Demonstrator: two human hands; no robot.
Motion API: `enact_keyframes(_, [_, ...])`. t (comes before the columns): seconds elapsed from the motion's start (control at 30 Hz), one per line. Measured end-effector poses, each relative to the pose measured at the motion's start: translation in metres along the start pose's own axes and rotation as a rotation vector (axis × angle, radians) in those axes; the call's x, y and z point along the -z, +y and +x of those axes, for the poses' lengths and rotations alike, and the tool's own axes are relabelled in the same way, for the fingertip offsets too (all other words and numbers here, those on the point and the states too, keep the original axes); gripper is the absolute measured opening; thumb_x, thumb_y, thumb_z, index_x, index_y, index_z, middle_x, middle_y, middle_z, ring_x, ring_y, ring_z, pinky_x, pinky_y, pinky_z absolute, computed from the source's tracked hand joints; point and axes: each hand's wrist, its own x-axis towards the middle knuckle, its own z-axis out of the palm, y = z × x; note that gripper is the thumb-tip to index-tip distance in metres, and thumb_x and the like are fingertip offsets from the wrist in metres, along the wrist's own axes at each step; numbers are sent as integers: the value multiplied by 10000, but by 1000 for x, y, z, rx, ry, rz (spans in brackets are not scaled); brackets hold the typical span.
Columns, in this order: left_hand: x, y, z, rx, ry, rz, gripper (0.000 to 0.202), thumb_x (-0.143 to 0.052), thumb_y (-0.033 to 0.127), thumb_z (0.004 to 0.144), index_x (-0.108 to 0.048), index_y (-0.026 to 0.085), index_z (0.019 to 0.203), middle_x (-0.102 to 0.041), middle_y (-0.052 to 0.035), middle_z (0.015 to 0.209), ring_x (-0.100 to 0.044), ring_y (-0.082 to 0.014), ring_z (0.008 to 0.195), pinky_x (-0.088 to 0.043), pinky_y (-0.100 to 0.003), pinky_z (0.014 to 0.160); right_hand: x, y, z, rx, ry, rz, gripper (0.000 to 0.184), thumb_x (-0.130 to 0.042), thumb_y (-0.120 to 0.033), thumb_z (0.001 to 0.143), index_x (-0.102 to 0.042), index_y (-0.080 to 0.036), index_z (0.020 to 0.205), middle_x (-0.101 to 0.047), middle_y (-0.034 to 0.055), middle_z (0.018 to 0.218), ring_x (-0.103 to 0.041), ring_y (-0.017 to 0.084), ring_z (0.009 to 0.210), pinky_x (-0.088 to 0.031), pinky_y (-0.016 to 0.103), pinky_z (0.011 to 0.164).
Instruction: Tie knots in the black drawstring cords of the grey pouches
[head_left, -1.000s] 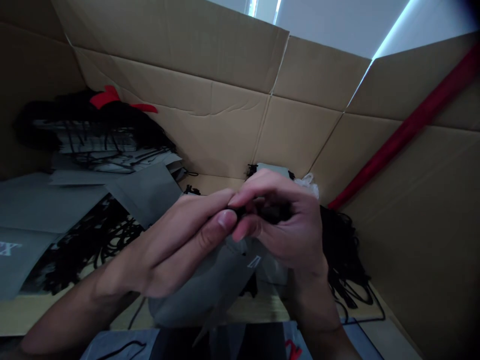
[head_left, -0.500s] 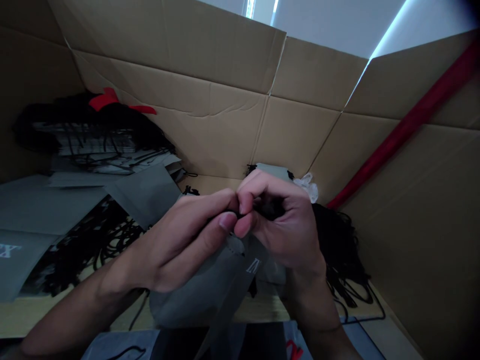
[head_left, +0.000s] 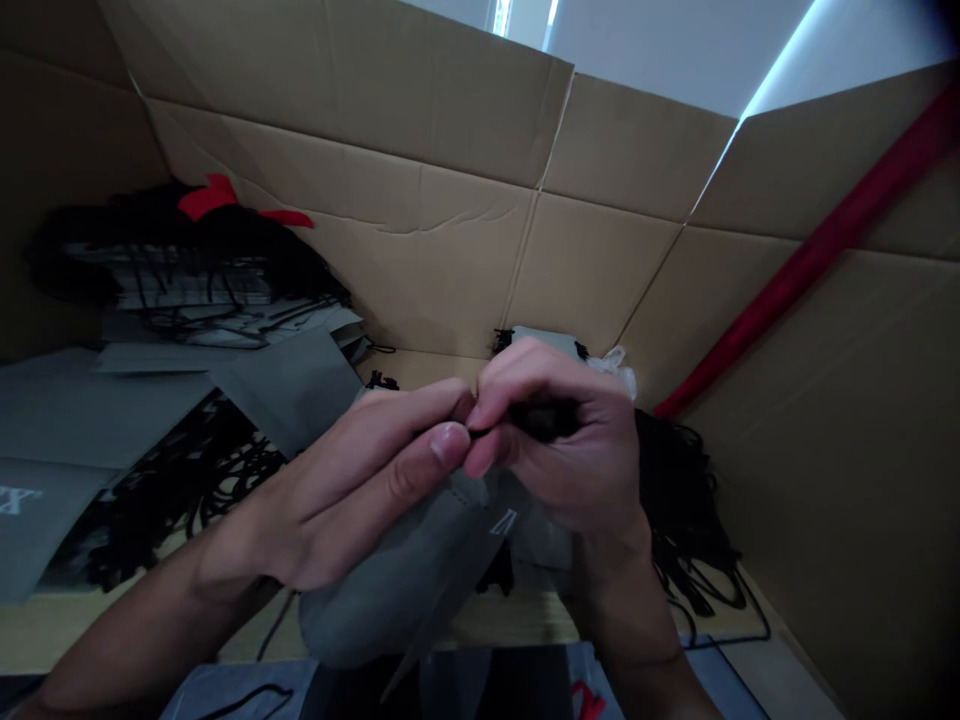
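Note:
In the middle of the view my left hand and my right hand meet with their fingertips almost touching. Both are closed in a pinch. A grey bag with white lettering hangs below them, its upper edge at my left thumb and fingers. Between the fingertips of my right hand is a thin dark piece that looks like black cord. Most of it, and the spot where it meets the bag, is hidden by my fingers.
Flat grey bags and heaped black cords lie at left, below a stack topped with red strips. More black cords lie at right. Cardboard walls enclose the table; a red strip slants down the right one.
My fingertips have shifted slightly, the right pinch moving a little left. The bag below has turned a little, and its lettering shows at a different angle.

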Motion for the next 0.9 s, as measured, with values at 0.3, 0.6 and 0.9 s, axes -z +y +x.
enact_keyframes(0.3, [12, -15, 10, -272, -160, 3, 195, -557, 73, 1149, -600, 222, 1032, -527, 82, 839, -485, -72, 677, -393, -194, 599, -3, 1, -1, -66, -5, 116, 247, -1084, -135, 901, -850, -212, 901, -810, -22, 911, -745, 116, 771, -599, 236, 696])
enact_keyframes(0.6, [5, -2, 1, -140, -31, 86, 259, -534, 59, 1161, -632, 212, 976, -525, 68, 807, -488, -102, 707, -380, -224, 619, -4, 6, -3, -96, -33, 261, 190, -1026, -75, 949, -872, -186, 958, -797, -7, 935, -756, 126, 845, -641, 237, 792])
enact_keyframes(0.9, [21, -24, 8, -344, -187, 76, 196, -607, 131, 1157, -587, 222, 985, -444, 92, 764, -413, -82, 611, -345, -216, 552, -12, 7, -6, -204, -42, 333, 211, -1062, -278, 962, -863, -216, 926, -789, -4, 905, -749, 150, 826, -638, 275, 793])
